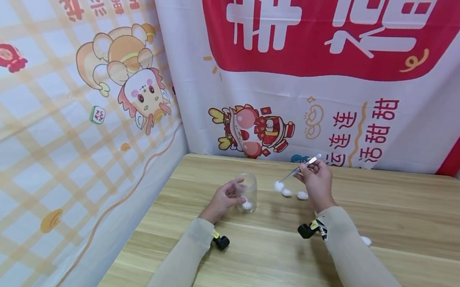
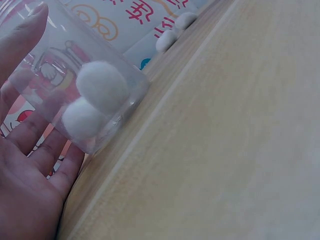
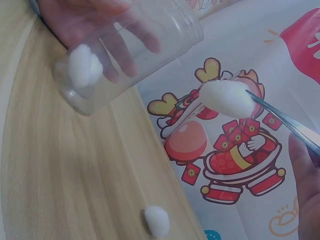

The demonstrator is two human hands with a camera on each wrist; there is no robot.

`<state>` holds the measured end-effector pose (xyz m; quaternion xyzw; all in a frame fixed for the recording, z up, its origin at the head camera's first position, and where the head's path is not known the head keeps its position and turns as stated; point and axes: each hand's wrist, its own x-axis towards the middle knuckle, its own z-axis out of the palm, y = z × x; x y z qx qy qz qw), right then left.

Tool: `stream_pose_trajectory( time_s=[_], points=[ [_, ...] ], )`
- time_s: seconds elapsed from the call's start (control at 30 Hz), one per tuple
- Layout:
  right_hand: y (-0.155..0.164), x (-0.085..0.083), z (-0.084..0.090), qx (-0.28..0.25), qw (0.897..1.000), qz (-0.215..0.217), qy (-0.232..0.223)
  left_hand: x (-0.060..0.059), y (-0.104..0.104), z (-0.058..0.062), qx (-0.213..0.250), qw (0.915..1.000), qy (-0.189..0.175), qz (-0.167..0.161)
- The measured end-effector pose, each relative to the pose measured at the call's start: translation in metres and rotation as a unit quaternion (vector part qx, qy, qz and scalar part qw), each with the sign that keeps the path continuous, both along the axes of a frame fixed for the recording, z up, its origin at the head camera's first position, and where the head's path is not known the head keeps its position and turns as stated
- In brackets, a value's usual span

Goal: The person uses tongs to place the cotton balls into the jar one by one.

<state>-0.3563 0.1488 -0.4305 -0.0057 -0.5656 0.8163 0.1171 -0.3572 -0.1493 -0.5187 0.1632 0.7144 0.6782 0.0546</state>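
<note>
My left hand [image 1: 225, 199] grips the tilted jar [image 1: 247, 191]; right hand [image 1: 316, 177] pinches tweezers [image 1: 302, 167] holding a cotton ball [image 1: 278, 186]. Align with the mouth, release inside.

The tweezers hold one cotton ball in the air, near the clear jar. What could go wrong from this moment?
1. The tweezers pinch the cotton ball only at its edge, so it could slip and fall on the table.
2. The left hand holds the jar tilted; the balls inside might roll out if it tips further.
3. The right hand works just above the loose balls and may knock them away.
</note>
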Motion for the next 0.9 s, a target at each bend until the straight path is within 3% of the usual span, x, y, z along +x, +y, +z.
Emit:
stream_pose_trajectory(
  time_s=[0.2, 0.3, 0.43, 0.8, 0.9],
  points=[
    [-0.002, 0.001, 0.005, -0.002, 1.0, -0.001, 0.002, 0.009, 0.0, 0.017, -0.005, 0.9998, -0.01, -0.015],
    [-0.003, 0.0, 0.006, -0.013, 1.0, -0.003, 0.003, 0.009, 0.001, 0.015, -0.004, 1.0, 0.001, -0.005],
    [-0.006, -0.001, 0.008, -0.027, 1.0, -0.006, 0.005, 0.002, 0.002, 0.001, -0.003, 0.9998, 0.013, 0.011],
    [-0.018, -0.002, 0.019, -0.036, 0.999, -0.011, 0.02, 0.001, 0.0, 0.003, 0.005, 1.0, -0.005, -0.006],
    [-0.02, -0.003, 0.022, -0.031, 0.999, -0.009, 0.019, 0.004, 0.0, 0.009, 0.004, 0.9999, -0.004, -0.012]
  ],
)
